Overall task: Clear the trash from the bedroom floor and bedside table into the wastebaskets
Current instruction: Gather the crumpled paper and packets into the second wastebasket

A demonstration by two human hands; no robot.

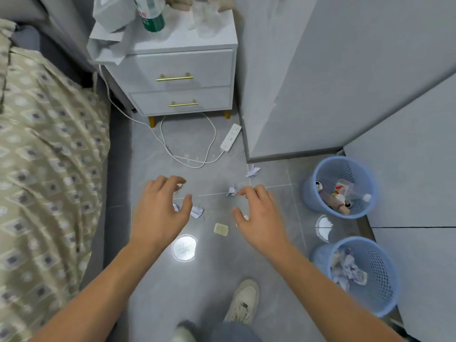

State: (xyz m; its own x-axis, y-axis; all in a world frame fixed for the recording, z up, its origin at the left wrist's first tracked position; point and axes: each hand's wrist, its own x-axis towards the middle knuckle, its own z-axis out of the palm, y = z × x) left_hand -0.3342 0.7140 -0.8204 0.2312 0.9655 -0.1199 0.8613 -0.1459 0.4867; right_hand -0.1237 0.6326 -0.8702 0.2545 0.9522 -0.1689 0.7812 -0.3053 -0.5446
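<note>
Head camera view, looking down at a grey tiled bedroom floor (158, 292) with both bare arms stretched forward. Left hand (161, 208) hovers palm down, fingers spread and curled, empty, above two crumpled paper scraps (197, 211), one partly hidden under it. Right hand (259, 215) also hovers with fingers spread and empty; its fingertips are just beside another crumpled paper ball (232, 190). A small beige square wrapper (220, 229) lies on the floor between the hands. One more paper scrap (252, 171) lies farther ahead, near the corner of a grey wardrobe (320, 70).

On the right stand two blue plastic wastebaskets: the far one (318, 193) holds bottles and plastic wrappers, the near one (385, 292) holds crumpled paper. Straight ahead is a white bedside table (182, 65) with gold handles; on top sit tissues (106, 45), a green bottle (151, 16) and clear plastic. A white power strip (230, 137) and its cord lie on the floor before it. A bed with a patterned cover (44, 169) fills the left side. A pale shoe (243, 302) shows at the bottom.
</note>
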